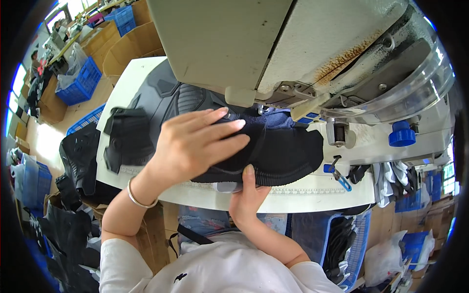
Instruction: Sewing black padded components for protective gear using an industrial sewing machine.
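Black knit shoe upper [278, 151], soft and light, lies on the table [312, 193] under the sewing machine [293, 49]; it is pressed flat by the left hand [195, 144] and pinched at its near edge by the right hand [246, 193].

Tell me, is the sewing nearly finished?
Done: I cannot tell; no finished seam shows. In hand: the left hand presses the black shoe upper flat under the sewing machine, the right hand pinching its edge. Left: more black pieces wait beside.
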### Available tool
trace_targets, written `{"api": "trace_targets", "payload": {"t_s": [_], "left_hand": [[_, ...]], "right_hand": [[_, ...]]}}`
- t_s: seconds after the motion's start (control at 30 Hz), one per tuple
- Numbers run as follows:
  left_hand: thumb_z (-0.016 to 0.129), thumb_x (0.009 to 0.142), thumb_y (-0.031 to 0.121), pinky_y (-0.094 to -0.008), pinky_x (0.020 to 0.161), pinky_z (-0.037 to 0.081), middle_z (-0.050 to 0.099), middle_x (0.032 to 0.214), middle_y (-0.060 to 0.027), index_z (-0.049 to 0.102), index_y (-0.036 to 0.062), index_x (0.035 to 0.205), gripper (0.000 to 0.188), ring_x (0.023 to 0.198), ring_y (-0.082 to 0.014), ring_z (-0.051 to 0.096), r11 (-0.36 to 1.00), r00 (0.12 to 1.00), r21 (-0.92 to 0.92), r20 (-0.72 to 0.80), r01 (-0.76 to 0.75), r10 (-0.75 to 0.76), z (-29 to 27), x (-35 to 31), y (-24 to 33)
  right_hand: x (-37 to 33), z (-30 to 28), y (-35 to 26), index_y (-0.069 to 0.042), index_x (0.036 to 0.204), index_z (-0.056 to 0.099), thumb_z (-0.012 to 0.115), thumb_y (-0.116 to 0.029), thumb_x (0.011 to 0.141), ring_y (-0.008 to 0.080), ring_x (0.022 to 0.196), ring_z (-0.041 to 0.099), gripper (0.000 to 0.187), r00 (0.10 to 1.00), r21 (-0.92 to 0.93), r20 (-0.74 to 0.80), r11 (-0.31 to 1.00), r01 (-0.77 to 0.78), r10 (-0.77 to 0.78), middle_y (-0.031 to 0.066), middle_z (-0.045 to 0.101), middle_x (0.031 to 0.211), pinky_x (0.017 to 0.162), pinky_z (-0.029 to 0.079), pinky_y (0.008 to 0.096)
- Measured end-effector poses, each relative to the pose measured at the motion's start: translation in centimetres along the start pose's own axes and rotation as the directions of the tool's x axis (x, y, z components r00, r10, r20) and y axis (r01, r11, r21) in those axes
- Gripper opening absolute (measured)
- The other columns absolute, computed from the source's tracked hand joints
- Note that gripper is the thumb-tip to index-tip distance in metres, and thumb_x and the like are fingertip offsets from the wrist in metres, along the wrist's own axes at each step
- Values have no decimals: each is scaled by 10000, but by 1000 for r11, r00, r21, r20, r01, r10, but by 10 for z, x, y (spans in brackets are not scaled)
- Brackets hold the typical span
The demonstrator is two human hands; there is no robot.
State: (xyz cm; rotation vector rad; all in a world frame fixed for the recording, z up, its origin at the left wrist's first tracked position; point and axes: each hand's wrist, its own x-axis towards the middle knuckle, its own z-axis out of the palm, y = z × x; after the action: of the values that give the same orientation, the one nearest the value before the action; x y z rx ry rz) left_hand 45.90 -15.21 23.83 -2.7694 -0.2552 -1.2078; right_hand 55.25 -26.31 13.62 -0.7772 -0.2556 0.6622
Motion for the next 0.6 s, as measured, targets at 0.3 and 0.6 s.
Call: {"api": "trace_targets", "payload": {"t_s": [0.3,0.6], "left_hand": [[628,608,21,-353,822,530,699,996,-81,704,60,950,353,915,-282,667,950,981,-245,37,193,-189,-5,7,-11],[613,576,60,-384,788,544,678,1041,-40,704,106,949,387,925,-283,653,1000,1000,-17,-8,-24,24,3,1,-12]], "right_hand": [[-4,-5,21,-38,1311,366,558,-5,899,155,1160,471,455,997,4,33,998,68,-68,78,452,1311,1016,383,323],[-3,2,10,-32,1310,362,552,-18,904,170,1164,472,448,999,23,47,1000,20,-21,93,451,1311,1014,389,336]]}}
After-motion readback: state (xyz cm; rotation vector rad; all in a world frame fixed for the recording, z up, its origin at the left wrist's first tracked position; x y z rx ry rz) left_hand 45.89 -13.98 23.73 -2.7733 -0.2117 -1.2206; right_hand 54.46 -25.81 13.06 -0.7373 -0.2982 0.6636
